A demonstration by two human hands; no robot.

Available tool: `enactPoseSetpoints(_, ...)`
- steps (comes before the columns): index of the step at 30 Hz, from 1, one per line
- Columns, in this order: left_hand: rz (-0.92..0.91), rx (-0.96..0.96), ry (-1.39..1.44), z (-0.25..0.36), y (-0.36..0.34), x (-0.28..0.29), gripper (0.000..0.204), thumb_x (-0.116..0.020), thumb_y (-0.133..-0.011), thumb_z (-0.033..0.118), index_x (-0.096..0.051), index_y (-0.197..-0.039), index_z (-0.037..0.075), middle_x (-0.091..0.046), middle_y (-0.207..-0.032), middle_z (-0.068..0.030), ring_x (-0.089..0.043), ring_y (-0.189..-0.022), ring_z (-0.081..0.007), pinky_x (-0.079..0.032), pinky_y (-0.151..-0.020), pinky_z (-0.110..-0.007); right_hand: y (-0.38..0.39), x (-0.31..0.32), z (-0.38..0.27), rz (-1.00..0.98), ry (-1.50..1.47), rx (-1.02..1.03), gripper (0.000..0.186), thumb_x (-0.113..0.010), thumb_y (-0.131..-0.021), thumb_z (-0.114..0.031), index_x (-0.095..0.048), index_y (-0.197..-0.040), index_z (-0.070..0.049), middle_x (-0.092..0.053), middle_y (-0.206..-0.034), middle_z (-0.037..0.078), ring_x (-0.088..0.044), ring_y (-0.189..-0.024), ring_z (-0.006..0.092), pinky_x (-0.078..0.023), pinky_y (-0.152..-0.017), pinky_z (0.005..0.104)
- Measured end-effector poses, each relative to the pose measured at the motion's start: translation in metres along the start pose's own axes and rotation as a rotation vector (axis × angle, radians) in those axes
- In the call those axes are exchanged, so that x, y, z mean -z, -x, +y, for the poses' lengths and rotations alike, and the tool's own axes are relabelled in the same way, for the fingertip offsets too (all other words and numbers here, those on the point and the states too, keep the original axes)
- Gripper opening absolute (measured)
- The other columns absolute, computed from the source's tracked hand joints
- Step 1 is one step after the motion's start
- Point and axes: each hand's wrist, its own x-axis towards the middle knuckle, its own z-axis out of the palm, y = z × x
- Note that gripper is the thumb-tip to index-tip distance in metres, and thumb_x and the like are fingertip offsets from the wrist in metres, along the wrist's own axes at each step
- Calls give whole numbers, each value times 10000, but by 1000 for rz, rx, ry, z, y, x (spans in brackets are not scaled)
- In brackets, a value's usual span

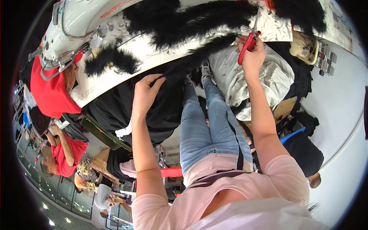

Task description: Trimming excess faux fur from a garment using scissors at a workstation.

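Observation:
My right hand (pixel 253 57) is wrapped round a pair of red-handled scissors (pixel 247 48), their metal blades pointing up and away over the white table. A long, narrow strip of black fur (pixel 214 45) runs from the fingertips of that hand down toward my left hand (pixel 147 93). The thumb and forefinger of my left hand are pinched together at the strip's lower left end, where it merges with dark cloth behind. More black fur (pixel 191 23) lies in a thick piece on the white tabletop (pixel 111 82), with a short tuft (pixel 111 62) to its left.
A white sewing machine (pixel 71 28) stands at the far left, red cloth (pixel 51 92) hanging beside it. Black cloth (pixel 119 99) drapes below the table edge. A pale fabric bundle (pixel 264 73) sits right of my legs. Other people work at the left; one person (pixel 303 151) is at the right.

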Motion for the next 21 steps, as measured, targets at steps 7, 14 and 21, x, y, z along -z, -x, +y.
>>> enactPoseSetpoints(7, 198, -199, -77, 39, 17, 19, 204, -685, -801, 146, -686, -940, -3, -685, -918, -153, -663, -859, -276, -491, -770, -311, -6, 10, 7, -37, 57, 106, 225, -701, -813, -45, -594, -995, 31, -662, -867, 53, -584, -715, 72, -479, -634, 214)
enactPoseSetpoints(14, 323, -252, -222, 1, -9, 18, 155, -661, -803, 143, -696, -895, 24, -648, -865, -124, -622, -811, -319, -485, -726, -354, -4, 6, 6, -49, 166, 109, 207, -712, -821, -83, -619, -973, 21, -644, -831, 33, -543, -658, 59, -440, -602, 200)
enactPoseSetpoints(21, 363, -289, -153, -6, -25, 18, 156, -654, -814, 140, -695, -912, 26, -648, -867, -118, -622, -773, -309, -491, -697, -355, -3, 6, -3, -33, 82, -13, 182, -698, -829, -70, -602, -946, 31, -647, -818, 48, -557, -632, 73, -427, -582, 201)
